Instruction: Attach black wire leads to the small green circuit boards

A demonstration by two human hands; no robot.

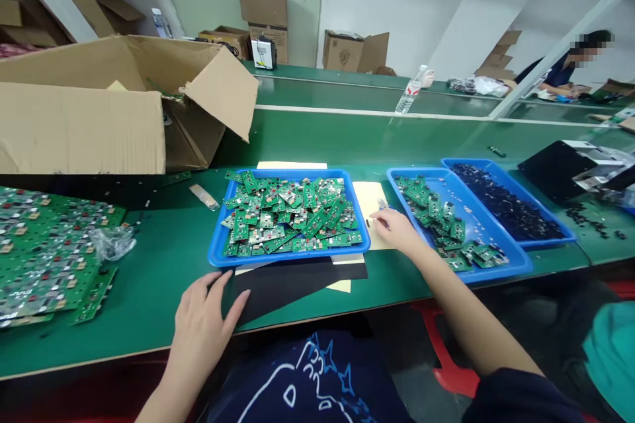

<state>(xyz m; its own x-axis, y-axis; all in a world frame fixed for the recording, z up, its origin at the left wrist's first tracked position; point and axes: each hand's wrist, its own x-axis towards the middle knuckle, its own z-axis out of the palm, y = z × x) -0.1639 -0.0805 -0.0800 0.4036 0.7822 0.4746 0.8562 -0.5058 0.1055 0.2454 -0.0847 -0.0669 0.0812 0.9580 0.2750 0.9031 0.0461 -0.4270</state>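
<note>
My left hand (206,310) rests on the green table with its fingers apart, thumb over the edge of a black sheet (292,284). Its fingertips lie at the front left corner of a blue tray (289,255) heaped with small green circuit boards (282,211). My right hand (394,230) is between this tray and a second blue tray (496,272), above a pale yellow sheet (368,195). Thumb and fingers are drawn together; whatever they pinch is too small to name. A tiny black piece (368,223) shows beside the fingertips.
Large uncut circuit board panels (44,251) and a crumpled clear bag (113,242) lie left. An open cardboard box (84,125) stands behind them. A third blue tray (546,241) holds black parts. A water bottle (411,91) stands behind; a person (560,73) sits far right.
</note>
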